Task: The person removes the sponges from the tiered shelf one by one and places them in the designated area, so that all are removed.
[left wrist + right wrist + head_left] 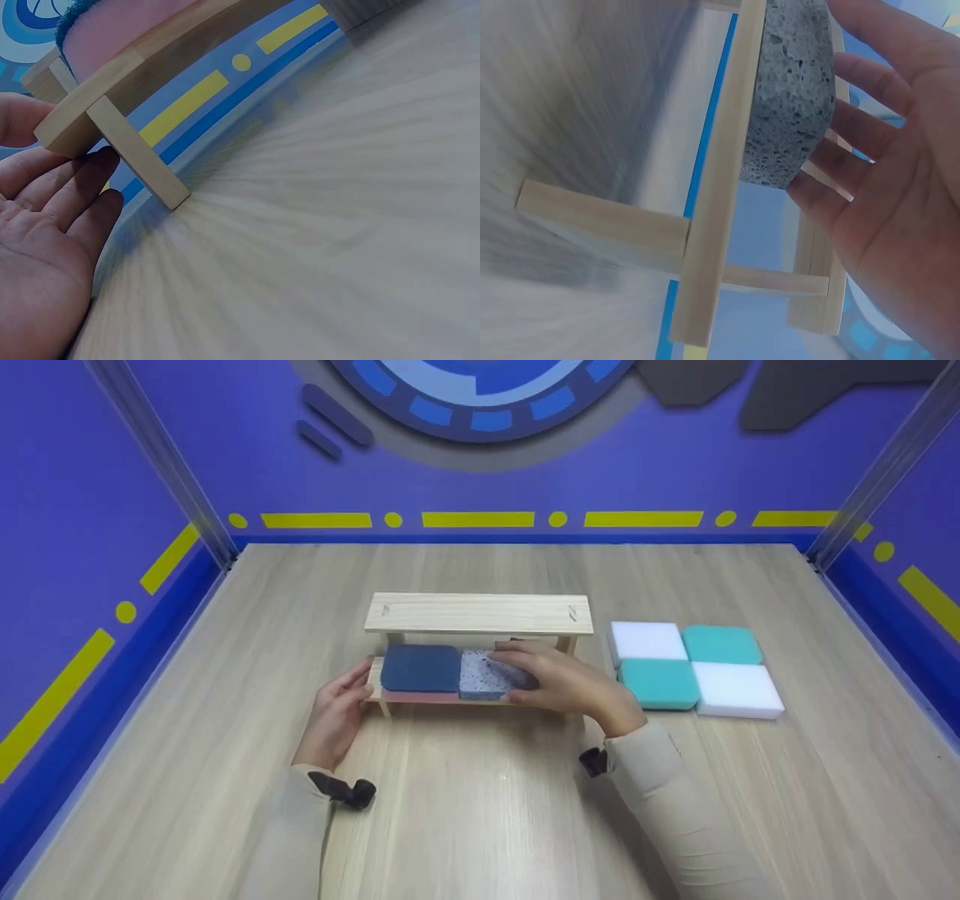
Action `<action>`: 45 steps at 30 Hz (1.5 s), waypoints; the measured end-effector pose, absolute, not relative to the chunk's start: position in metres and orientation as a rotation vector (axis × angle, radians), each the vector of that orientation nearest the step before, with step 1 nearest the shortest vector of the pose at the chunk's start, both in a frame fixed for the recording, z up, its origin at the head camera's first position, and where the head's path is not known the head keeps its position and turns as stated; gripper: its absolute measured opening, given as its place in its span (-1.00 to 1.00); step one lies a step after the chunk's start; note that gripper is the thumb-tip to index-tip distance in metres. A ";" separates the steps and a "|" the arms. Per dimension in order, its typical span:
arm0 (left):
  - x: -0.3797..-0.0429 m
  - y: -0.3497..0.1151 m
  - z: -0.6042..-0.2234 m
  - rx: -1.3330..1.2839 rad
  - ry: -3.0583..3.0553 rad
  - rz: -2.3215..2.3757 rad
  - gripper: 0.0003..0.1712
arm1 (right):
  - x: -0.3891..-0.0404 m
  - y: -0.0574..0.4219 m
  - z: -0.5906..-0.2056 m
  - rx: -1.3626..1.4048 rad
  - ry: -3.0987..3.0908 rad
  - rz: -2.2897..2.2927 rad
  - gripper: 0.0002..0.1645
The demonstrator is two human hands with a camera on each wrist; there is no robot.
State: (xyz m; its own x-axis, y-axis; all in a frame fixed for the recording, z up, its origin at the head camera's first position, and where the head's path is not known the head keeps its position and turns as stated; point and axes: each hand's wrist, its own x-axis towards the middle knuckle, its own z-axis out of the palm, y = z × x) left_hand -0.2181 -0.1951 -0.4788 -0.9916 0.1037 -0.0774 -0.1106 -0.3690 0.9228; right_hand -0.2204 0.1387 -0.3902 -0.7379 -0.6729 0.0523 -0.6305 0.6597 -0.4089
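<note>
A small two-tier wooden rack (478,615) stands mid-table in the head view. On its lower board lie a dark blue sponge (421,667) with a pink underside and, touching it on the right, a grey speckled sponge (480,676). My left hand (334,718) holds the lower board's left end, thumb above and fingers beneath, as the left wrist view also shows. Over the grey sponge's right part lies my right hand (566,679), gripping it between the thumb at the near edge and fingers at the far side. The right wrist view shows the pitted grey sponge (791,97) against the board.
Right of the rack, two white sponges (649,640) and two green sponges (660,684) lie in a checkered block on the wooden table (465,810). Blue-purple panels (480,491) with yellow marks wall the table at the back and sides.
</note>
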 end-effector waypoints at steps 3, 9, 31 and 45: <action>-0.218 -0.195 -0.479 -0.007 1.683 2.501 -0.33 | -0.220 0.138 -0.391 -1.084 2.783 -0.599 -0.25; -0.217 -0.196 -0.479 0.009 1.683 2.510 -0.34 | -0.221 0.137 -0.395 -1.104 2.828 -0.583 -0.24; -0.217 -0.196 -0.480 0.025 1.670 2.521 -0.33 | -0.220 0.141 -0.394 -1.140 2.821 -0.529 -0.31; -0.218 -0.194 -0.479 -0.011 1.713 2.494 -0.34 | -0.217 0.150 -0.394 -1.141 2.813 -0.557 -0.34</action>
State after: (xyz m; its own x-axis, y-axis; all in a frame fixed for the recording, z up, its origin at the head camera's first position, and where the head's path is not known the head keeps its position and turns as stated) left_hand -0.2179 -0.1943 -0.4786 -0.9932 0.0918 -0.0716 -0.0998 -0.3544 0.9297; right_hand -0.2174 0.1496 -0.3943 -0.7254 -0.6833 0.0833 -0.6635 0.6618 -0.3491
